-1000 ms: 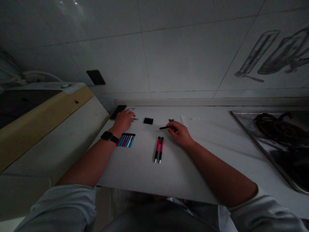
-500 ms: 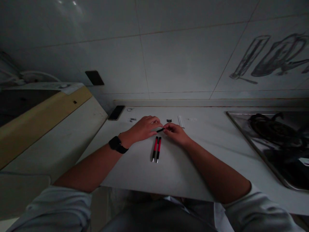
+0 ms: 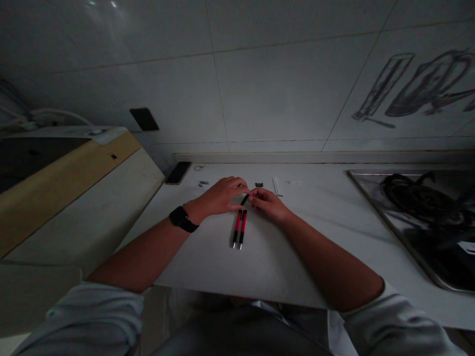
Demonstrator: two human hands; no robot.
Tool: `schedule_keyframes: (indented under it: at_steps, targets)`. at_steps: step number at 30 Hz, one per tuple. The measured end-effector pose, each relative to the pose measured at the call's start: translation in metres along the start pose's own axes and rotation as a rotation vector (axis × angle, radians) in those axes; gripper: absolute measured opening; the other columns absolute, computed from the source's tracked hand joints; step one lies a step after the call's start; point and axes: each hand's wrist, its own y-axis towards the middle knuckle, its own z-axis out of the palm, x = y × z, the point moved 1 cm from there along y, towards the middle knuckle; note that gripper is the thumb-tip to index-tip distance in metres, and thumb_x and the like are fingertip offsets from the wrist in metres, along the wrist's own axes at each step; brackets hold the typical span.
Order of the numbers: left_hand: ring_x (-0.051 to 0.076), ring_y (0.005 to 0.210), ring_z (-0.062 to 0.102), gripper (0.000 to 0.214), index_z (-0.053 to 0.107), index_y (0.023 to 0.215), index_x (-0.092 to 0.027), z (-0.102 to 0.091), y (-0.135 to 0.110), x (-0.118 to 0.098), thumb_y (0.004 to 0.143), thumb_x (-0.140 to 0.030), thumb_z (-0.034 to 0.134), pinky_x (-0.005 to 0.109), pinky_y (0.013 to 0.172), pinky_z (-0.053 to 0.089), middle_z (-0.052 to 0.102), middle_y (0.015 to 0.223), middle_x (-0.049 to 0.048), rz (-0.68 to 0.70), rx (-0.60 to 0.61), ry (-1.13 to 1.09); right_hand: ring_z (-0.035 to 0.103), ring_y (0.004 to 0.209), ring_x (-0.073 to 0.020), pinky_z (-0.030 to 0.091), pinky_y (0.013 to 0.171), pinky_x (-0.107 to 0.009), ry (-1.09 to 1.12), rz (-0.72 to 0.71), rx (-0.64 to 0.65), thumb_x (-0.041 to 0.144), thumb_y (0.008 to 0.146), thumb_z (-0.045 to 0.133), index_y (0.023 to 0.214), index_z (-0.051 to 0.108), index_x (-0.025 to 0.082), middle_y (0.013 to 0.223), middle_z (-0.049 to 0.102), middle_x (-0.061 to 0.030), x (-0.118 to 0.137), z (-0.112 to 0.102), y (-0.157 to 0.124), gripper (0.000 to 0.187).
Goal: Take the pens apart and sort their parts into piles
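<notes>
My right hand (image 3: 270, 203) pinches a short, slim black piece (image 3: 245, 200), probably a pen part, by its upper end. The piece slants down and left above the counter. My left hand (image 3: 225, 196), with a black watch on the wrist, curves around its other side. The thumb and fingers there are apart, the thumb close to the piece's lower end; whether they touch is unclear. Just below lie two red and black pens (image 3: 239, 228), side by side, silver tips toward me.
Behind my hands are small black parts (image 3: 259, 184), white sticks (image 3: 277, 186) and faint clear pieces (image 3: 296, 183). At left lie small metallic bits (image 3: 202, 183), a ring-like item (image 3: 199, 168) and a phone (image 3: 178, 172). A gas stove (image 3: 419, 217) sits at right.
The black piece has turned from nearly flat to a steeper slant. My left thumb has dropped slightly, and the gap between it and the fingers is wider. The pens stay put.
</notes>
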Motion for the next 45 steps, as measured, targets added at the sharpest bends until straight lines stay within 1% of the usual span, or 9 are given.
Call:
schedule_keyframes:
  at_steps: [4, 10, 14, 20, 28, 34, 38, 41, 45]
  targets:
    - [0.026, 0.116, 0.060, 0.045, 0.069, 0.123, -0.024, 0.003, 0.002, 0.032, 0.080, -0.031, 0.083, 0.043, 0.104, 0.048, 0.063, 0.123, 0.0089, -0.160, -0.114, 0.030, 0.056, 0.070, -0.0147, 0.043, 0.061, -0.027, -0.028, 0.028, -0.098, 0.055, 0.082, 0.070, 0.098, 0.066, 0.022, 0.081, 0.062, 0.0003, -0.002, -0.002, 0.001, 0.037]
    - [0.027, 0.114, 0.061, 0.038, 0.072, 0.115, -0.022, 0.036, 0.004, 0.078, 0.079, -0.034, 0.079, 0.042, 0.105, 0.048, 0.064, 0.120, 0.0096, -0.334, -0.054, 0.074, 0.056, 0.069, -0.0146, 0.043, 0.059, -0.026, -0.062, 0.033, -0.131, 0.053, 0.083, 0.068, 0.097, 0.066, 0.022, 0.081, 0.062, 0.0003, -0.007, -0.005, 0.002, 0.033]
    - [0.029, 0.112, 0.061, 0.038, 0.073, 0.115, -0.022, 0.052, 0.005, 0.091, 0.079, -0.036, 0.076, 0.044, 0.104, 0.049, 0.065, 0.119, 0.0107, -0.377, -0.025, 0.091, 0.056, 0.068, -0.0144, 0.043, 0.060, -0.027, -0.099, 0.016, -0.127, 0.053, 0.084, 0.067, 0.096, 0.066, 0.021, 0.079, 0.062, 0.0005, -0.006, -0.006, 0.001, 0.034]
    - [0.028, 0.111, 0.062, 0.039, 0.072, 0.114, -0.023, 0.055, 0.003, 0.097, 0.078, -0.038, 0.075, 0.043, 0.102, 0.050, 0.064, 0.121, 0.0107, -0.441, 0.049, 0.129, 0.057, 0.070, -0.0143, 0.043, 0.063, -0.028, -0.129, -0.016, -0.112, 0.050, 0.085, 0.066, 0.097, 0.067, 0.021, 0.083, 0.063, -0.0003, -0.007, -0.007, 0.002, 0.031]
    - [0.029, 0.116, 0.061, 0.043, 0.070, 0.122, -0.025, 0.056, 0.004, 0.091, 0.080, -0.034, 0.071, 0.044, 0.104, 0.049, 0.063, 0.126, 0.0104, -0.470, 0.077, 0.128, 0.057, 0.071, -0.0148, 0.045, 0.065, -0.028, -0.134, -0.021, -0.101, 0.048, 0.087, 0.065, 0.098, 0.067, 0.021, 0.084, 0.064, -0.0009, -0.010, -0.007, 0.003, 0.029]
    - [0.030, 0.119, 0.061, 0.043, 0.071, 0.121, -0.024, 0.050, 0.006, 0.085, 0.078, -0.029, 0.072, 0.047, 0.107, 0.049, 0.064, 0.126, 0.0110, -0.480, 0.068, 0.102, 0.059, 0.075, -0.0156, 0.046, 0.070, -0.029, -0.273, -0.079, -0.112, 0.044, 0.092, 0.061, 0.102, 0.068, 0.021, 0.090, 0.068, -0.0025, -0.017, -0.011, 0.005, 0.026]
    - [0.027, 0.120, 0.061, 0.040, 0.069, 0.121, -0.021, 0.036, 0.009, 0.067, 0.082, -0.019, 0.064, 0.045, 0.110, 0.048, 0.065, 0.125, 0.0100, -0.337, -0.056, 0.058, 0.060, 0.079, -0.0160, 0.047, 0.075, -0.030, -0.506, -0.203, -0.071, 0.032, 0.093, 0.061, 0.102, 0.070, 0.019, 0.096, 0.069, -0.0052, -0.009, -0.011, -0.001, 0.018]
    - [0.025, 0.121, 0.060, 0.041, 0.067, 0.121, -0.022, 0.022, 0.012, 0.043, 0.083, -0.011, 0.059, 0.043, 0.111, 0.048, 0.065, 0.124, 0.0080, -0.265, -0.216, -0.001, 0.062, 0.082, -0.0161, 0.047, 0.077, -0.029, -0.713, -0.307, 0.071, 0.022, 0.092, 0.062, 0.106, 0.073, 0.019, 0.098, 0.069, -0.0064, 0.003, -0.003, -0.009, 0.018]
    - [0.021, 0.117, 0.062, 0.040, 0.067, 0.113, -0.022, 0.013, 0.011, 0.005, 0.082, -0.003, 0.052, 0.040, 0.109, 0.050, 0.067, 0.119, 0.0058, -0.280, -0.424, -0.137, 0.064, 0.086, -0.0177, 0.044, 0.079, -0.029, -0.896, -0.358, 0.270, 0.020, 0.095, 0.060, 0.106, 0.075, 0.022, 0.098, 0.073, -0.0061, 0.012, 0.012, -0.018, 0.019]
